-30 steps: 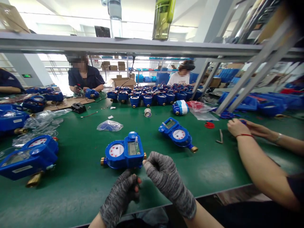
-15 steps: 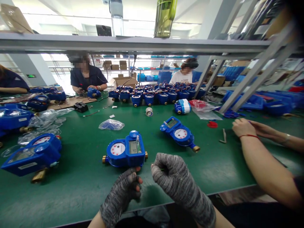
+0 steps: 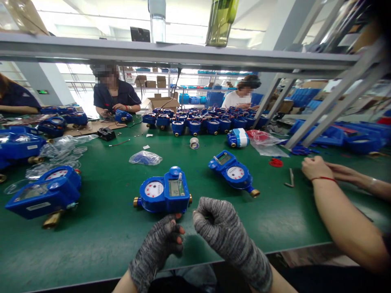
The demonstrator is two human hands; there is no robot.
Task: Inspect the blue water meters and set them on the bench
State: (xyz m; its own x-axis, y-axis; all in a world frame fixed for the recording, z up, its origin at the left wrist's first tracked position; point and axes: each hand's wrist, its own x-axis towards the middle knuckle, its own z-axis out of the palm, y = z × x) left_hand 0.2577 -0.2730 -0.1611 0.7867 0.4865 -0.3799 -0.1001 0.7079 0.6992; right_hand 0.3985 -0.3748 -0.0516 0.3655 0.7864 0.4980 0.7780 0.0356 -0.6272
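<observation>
A blue water meter with a round red-marked dial, a small display and brass ends lies on the green table in front of me. My left hand, in a grey fingerless glove, is just below it. Its fingers are half bent and apart, with a fingertip at the meter's lower edge; I cannot tell whether they touch. To the right, my right hand, gloved alike, is curled closed with thumb and forefinger together. Whatever it holds, if anything, is hidden. Beyond it sits another blue water meter, turned at an angle.
More meters stand at the left beside clear plastic rings. A plastic bag, a small spool, red bands and a hex key lie about. A co-worker's hands are at the right. A metal shelf crosses above.
The whole view has shifted slightly, so things on the table appear a little further right. Both my hands keep nearly the same pose.
</observation>
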